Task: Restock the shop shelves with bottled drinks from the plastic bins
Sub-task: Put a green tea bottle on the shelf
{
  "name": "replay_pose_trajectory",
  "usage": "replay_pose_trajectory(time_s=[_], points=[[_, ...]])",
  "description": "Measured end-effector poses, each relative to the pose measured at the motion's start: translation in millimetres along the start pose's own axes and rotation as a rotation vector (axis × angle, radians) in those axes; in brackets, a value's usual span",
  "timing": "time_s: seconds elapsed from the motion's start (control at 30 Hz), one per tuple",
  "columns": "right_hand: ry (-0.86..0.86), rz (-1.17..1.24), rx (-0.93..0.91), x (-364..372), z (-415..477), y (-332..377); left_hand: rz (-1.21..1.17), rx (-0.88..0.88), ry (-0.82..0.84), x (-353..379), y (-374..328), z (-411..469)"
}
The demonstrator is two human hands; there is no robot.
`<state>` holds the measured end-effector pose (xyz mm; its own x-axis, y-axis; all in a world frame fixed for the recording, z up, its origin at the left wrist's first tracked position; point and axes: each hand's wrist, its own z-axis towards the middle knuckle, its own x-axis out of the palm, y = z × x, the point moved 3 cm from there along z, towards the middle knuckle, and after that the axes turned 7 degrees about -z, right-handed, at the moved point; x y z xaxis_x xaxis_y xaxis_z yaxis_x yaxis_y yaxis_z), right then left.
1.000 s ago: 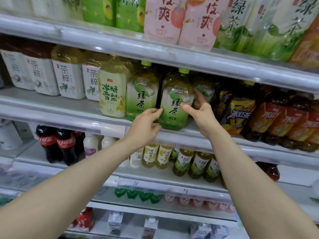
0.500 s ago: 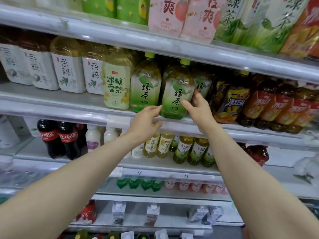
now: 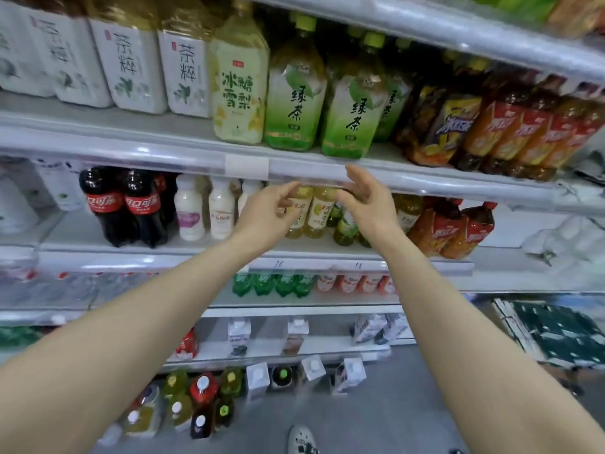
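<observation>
Both arms are stretching toward the shelf [image 3: 163,149], left hand [image 3: 270,209] and right hand [image 3: 368,199] hovering, palms facing each other, just below a green tea bottle [image 3: 352,106], each grip apart and empty.

Both bare forearms reach forward, one entering from 8 o'clock, the other from 4 o'clock. The left hand [image 3: 266,213] and right hand [image 3: 370,199] meet near centre, empty, palms facing inward, fingers loosely extended, apart.

Head view: I see from the person's head, forward and down.
Facing: the drink shelves [image 3: 131,149], very near.
Near edge: floor [image 3: 376,417] below me.
</observation>
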<state>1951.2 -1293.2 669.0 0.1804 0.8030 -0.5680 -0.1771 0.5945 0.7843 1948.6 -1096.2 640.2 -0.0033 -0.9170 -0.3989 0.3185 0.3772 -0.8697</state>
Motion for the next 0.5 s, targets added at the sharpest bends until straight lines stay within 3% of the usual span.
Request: replay_pose_trajectory(time_s=[0.5], points=[[0.365,0.091,0.314,164.7,-139.9,-120.2,-0.09,-0.397,0.047,13.8,161.9,-132.8]])
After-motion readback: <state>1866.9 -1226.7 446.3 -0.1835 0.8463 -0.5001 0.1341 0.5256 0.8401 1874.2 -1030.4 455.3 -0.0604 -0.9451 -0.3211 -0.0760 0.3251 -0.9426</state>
